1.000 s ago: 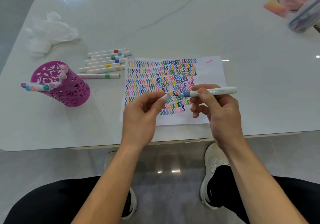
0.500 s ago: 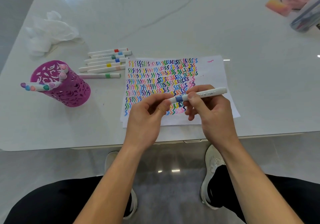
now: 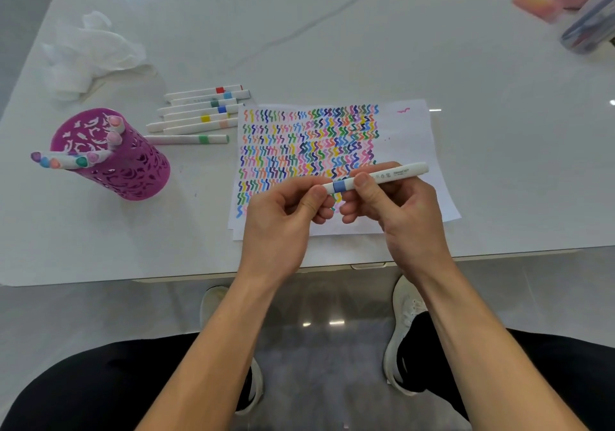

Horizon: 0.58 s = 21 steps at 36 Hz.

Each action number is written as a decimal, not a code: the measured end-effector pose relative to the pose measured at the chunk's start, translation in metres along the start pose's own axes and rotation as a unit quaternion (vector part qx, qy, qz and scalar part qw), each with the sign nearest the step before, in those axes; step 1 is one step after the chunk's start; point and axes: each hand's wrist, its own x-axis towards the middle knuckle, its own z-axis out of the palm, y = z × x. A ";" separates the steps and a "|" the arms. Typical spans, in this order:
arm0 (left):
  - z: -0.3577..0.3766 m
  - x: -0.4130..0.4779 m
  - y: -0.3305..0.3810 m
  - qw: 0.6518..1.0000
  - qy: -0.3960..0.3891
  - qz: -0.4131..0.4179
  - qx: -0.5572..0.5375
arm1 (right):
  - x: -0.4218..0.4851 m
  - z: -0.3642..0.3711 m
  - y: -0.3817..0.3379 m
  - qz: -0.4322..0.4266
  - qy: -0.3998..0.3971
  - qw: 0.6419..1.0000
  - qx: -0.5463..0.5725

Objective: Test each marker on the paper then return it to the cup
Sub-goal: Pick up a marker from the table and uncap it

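Blue-banded marker (image 3: 376, 177) sits level above the paper (image 3: 409, 131), held by 2 hands. The left hand (image 3: 283, 221) pinches the cap end in its fingers (image 3: 316, 194), and the right hand (image 3: 406, 217) has its fingers (image 3: 362, 181) clamped on the barrel. The step looks like working the cap, so keep the force straight along the barrel. The purple cup (image 3: 133, 171) stands well left on the desk (image 3: 332, 48). Loose markers (image 3: 199, 114) lie beside the paper's far left corner, so carry above them. The desk's near edge lies just under the wrists.

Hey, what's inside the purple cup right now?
Several markers stand in the purple cup, their coloured ends poking out, most leaning left. Their lower barrels and the cup's bottom are hidden by its wall.
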 end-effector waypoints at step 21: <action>-0.032 0.013 0.023 0.975 0.190 0.108 -0.039 | 0.011 -0.005 0.007 0.010 0.065 0.998 0.008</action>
